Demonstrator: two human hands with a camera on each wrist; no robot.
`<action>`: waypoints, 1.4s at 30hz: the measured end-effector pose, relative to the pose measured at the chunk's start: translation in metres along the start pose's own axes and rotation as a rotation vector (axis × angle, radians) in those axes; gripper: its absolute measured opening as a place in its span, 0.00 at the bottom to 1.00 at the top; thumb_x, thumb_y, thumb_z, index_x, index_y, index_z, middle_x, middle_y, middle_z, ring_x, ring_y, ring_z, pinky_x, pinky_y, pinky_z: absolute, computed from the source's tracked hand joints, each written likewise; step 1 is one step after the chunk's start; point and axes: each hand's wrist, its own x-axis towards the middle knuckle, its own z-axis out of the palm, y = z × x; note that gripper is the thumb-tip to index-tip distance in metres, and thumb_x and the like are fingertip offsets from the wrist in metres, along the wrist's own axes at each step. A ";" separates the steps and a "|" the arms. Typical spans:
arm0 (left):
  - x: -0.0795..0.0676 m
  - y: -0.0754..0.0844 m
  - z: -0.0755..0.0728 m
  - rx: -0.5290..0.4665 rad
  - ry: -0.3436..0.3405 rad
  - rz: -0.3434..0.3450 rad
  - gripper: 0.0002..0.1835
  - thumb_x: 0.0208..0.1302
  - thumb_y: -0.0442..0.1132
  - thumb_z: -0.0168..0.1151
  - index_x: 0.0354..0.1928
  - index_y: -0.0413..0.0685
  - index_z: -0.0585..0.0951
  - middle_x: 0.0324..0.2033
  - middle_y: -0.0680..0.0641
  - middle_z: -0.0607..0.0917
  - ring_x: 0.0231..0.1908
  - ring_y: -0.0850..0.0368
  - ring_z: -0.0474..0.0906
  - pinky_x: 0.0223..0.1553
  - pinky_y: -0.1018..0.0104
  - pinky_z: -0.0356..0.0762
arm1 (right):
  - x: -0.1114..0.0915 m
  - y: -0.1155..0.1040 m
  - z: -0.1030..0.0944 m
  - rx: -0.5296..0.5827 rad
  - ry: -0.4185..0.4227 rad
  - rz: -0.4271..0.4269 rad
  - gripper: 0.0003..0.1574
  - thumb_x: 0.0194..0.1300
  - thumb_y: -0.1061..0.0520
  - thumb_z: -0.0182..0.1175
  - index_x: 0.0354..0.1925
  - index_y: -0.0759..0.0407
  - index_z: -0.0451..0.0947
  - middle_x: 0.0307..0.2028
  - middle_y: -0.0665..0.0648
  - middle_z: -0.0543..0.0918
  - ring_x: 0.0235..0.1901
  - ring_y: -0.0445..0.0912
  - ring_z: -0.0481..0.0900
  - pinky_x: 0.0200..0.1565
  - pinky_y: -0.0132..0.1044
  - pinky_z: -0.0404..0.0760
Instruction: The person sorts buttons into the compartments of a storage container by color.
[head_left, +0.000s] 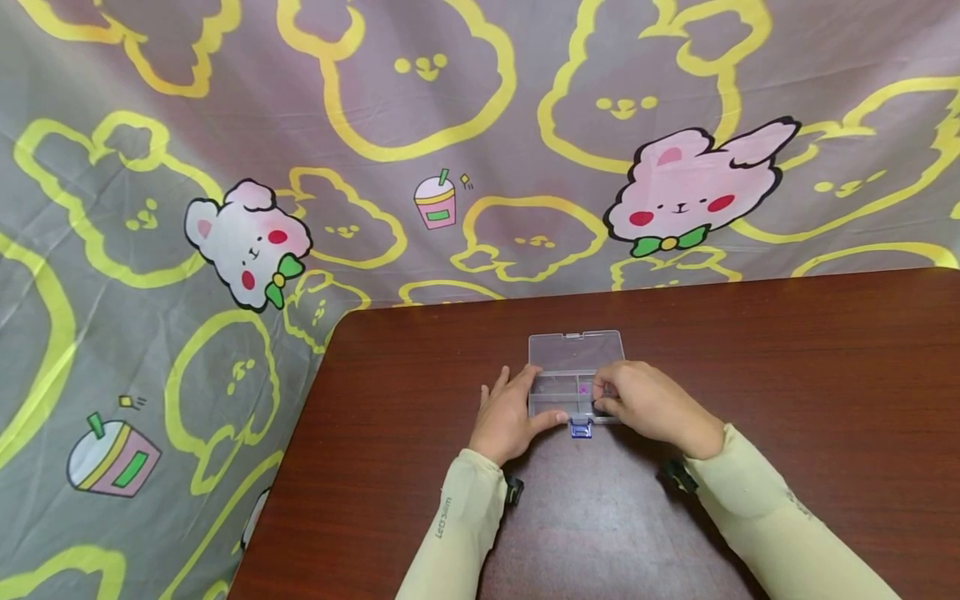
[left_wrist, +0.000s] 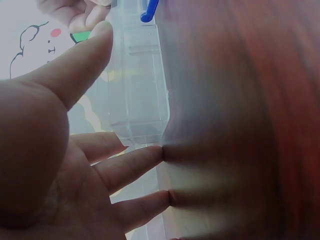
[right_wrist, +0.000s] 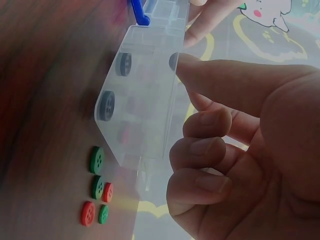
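A clear plastic compartment box [head_left: 555,406] lies on the table with its lid [head_left: 573,352] raised at the back. My left hand [head_left: 510,417] rests against its left end, thumb at the front edge and fingers extended. Above the right compartments, my right hand [head_left: 652,400] pinches a dark button [right_wrist: 173,61] between thumb and finger, other fingers curled. Two dark grey buttons, one nearer the latch [right_wrist: 124,64] and one near the end [right_wrist: 107,105], show through the wall in the right wrist view. A pink button [head_left: 583,389] sits in a back compartment.
Beside the box's right end, green buttons [right_wrist: 97,160] and red buttons [right_wrist: 88,213] lie on the brown table [head_left: 420,375]; the right hand hides them from the head view. A blue latch [head_left: 581,429] hangs at the box's front. A patterned curtain [head_left: 525,108] stands behind.
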 end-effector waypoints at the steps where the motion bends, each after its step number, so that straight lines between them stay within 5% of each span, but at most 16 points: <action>1: 0.000 0.000 0.000 0.001 0.000 0.000 0.43 0.59 0.61 0.70 0.73 0.52 0.68 0.71 0.47 0.71 0.76 0.41 0.52 0.72 0.34 0.46 | 0.000 0.000 0.000 0.000 0.001 -0.003 0.13 0.63 0.63 0.66 0.25 0.50 0.76 0.21 0.44 0.71 0.24 0.40 0.68 0.30 0.37 0.71; 42: 0.000 -0.001 -0.001 -0.002 0.000 0.013 0.43 0.59 0.61 0.69 0.73 0.52 0.69 0.71 0.47 0.71 0.76 0.40 0.52 0.71 0.33 0.47 | 0.006 -0.002 0.007 -0.018 -0.028 -0.025 0.14 0.60 0.66 0.69 0.25 0.50 0.79 0.24 0.45 0.75 0.25 0.40 0.69 0.29 0.37 0.72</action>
